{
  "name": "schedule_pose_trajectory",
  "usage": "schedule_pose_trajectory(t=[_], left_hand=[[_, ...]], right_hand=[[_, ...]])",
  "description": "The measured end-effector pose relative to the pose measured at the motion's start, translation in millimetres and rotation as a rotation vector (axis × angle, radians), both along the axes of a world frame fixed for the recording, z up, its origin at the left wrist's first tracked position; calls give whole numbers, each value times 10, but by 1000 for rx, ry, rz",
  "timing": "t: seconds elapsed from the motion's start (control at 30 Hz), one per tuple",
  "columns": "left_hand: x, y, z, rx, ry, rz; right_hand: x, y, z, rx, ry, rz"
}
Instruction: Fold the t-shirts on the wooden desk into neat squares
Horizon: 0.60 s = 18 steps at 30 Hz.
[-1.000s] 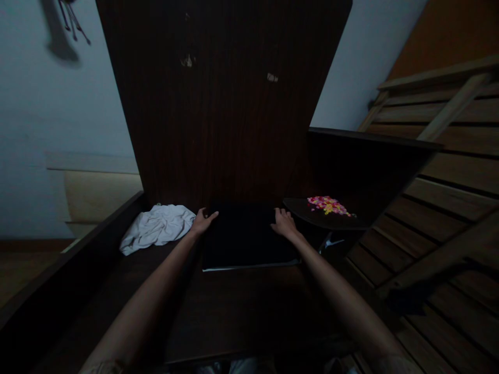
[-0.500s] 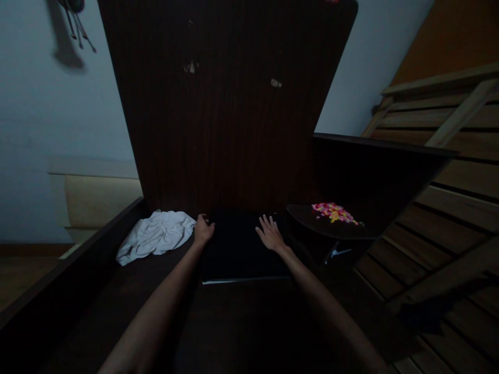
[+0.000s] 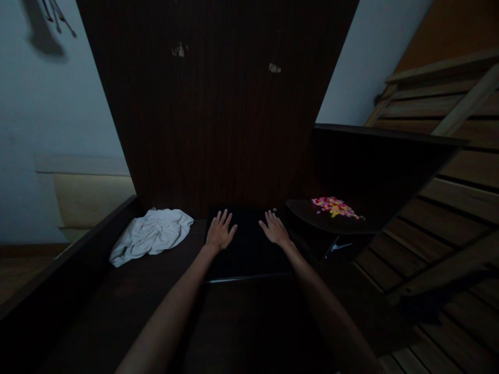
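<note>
The dark desk [image 3: 234, 322] bore a flat black item [image 3: 249, 254] at far centre; right of it, a rounded shelf [image 3: 306, 214]; left, a crumpled white cloth [image 3: 156, 234]; the left hand [image 3: 220, 234] and right hand [image 3: 275, 230] lay spread, apparently on the item's 2 sides, where even, light palm pressure seemed best; pink and yellow pieces [image 3: 334, 208] dotted the shelf.

Cloth [image 3: 153, 234] matt, wrinkled; tall wood panel [image 3: 234, 119] dark, scuffed.
</note>
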<state>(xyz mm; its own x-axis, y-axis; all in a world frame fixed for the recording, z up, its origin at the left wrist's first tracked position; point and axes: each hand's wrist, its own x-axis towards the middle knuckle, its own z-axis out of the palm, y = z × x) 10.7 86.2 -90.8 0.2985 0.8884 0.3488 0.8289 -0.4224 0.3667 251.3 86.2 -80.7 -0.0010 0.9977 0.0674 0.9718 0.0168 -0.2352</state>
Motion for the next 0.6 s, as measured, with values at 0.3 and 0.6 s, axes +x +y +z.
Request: schedule_pose_trajectory(t=[0.3,0.6], left_hand=[[112,-42,-71,124,74,-8],[64,-166,-85,85,47,-99]], right_hand=[[-169,-89,-30,110,-41,63],[-293,-151,-99,-21,71,160]])
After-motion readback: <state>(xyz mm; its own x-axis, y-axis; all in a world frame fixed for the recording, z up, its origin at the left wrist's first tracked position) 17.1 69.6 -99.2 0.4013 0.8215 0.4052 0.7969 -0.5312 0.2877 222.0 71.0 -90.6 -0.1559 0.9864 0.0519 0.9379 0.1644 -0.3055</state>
